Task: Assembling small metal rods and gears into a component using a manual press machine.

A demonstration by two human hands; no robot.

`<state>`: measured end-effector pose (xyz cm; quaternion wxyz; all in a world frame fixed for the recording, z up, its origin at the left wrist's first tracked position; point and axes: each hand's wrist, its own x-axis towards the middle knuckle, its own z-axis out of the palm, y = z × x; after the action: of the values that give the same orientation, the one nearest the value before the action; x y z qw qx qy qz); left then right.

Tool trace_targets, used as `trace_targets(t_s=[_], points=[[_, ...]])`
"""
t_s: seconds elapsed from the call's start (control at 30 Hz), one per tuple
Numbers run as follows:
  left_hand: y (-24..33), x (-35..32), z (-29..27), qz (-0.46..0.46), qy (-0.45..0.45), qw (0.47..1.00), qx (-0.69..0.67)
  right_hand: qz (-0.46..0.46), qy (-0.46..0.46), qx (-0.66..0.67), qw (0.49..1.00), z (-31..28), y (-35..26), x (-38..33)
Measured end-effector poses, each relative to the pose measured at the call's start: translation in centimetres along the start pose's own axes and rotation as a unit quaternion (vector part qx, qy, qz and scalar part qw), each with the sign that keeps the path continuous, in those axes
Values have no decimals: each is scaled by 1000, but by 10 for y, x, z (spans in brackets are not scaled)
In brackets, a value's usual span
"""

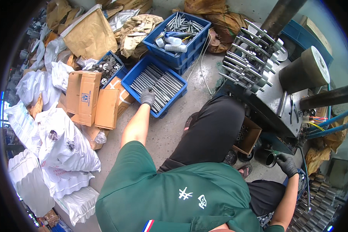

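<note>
Your dark green short-sleeved shirt point(170, 193) fills the bottom centre of the frame, with your black-trousered leg point(212, 131) stretching above it. Your left hand point(146, 96), in a grey glove, reaches over the near-left side of a blue rectangular plastic bin point(184, 92) in the upper centre. The slim grey metal rods point(164, 85) you are working with lie inside that bin in two closely packed rows. Your left fingers bend down onto the rods; whether they have a rod pinched, I cannot tell.

At the lower right, your right hand point(288, 164), in a darker grey glove, has its fingers partly curled at the rim of a hollow metal cylinder point(265, 157). They look to be touching it, but I cannot tell whether they grip it.

The step in hand seems to be taking rods from the bin. To do it well, slide your fingertips under one rod near its middle, so that it lifts level and does not drag its neighbours out of line. Work from the edge of a row. Gloves dull the feel, so check that you have only the count you want before lifting. Raise it clear of the bin's rim, and mind the silvery metal fixture bristling with rods point(251, 58) at the upper right when you swing across.
</note>
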<state>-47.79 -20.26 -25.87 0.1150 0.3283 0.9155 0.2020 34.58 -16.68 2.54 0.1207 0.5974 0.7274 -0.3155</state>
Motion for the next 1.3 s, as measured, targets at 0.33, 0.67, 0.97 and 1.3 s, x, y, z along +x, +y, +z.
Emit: trace_targets(t_s=[0.33,0.67,0.97,1.3], points=[[5,19,-20,21,-161,970,180,99,6,105,990,4,25,4],[-15,-12,-34,151,-67,974,155,-15,48,59,997,-2,17,-3],[-59,-39,-62,32,-345,937,-36,-78,-1,54,996,7,-23,13],[237,-140,-210,103,-321,596,-729,-143,-123,-178,966,61,-105,83]])
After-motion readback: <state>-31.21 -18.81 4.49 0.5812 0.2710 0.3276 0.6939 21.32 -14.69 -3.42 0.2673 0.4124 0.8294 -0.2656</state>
